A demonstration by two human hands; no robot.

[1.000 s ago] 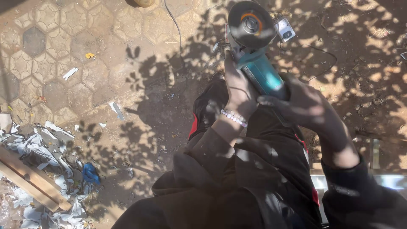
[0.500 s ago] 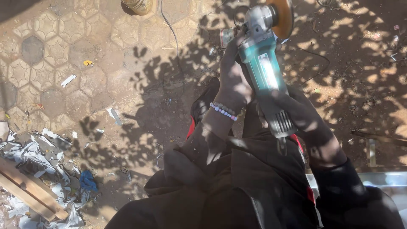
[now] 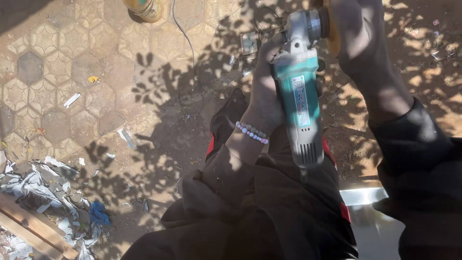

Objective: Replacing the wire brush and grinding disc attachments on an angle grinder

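A teal and grey angle grinder [image 3: 299,91] points away from me, body upright in the picture, silver head at the top. My left hand [image 3: 266,89], with a white bead bracelet at the wrist, grips the left side of its body. My right hand [image 3: 357,36] reaches to the grinder's head and covers the yellowish disc [image 3: 332,36] there; how its fingers sit is hidden. Below, my dark trousers [image 3: 269,212] with red trim fill the lower middle.
Hexagon paving [image 3: 57,82] with leaf shadows lies to the left. A cable [image 3: 185,38] runs up toward a brass-coloured object [image 3: 143,8]. Crumpled metal scraps [image 3: 38,192] and a wooden plank [image 3: 29,228] sit lower left. A shiny metal sheet [image 3: 363,196] lies at lower right.
The grinder has come closer and turned upright, disc end now at the top edge. My right hand moved from the rear of the body up to the head and disc.
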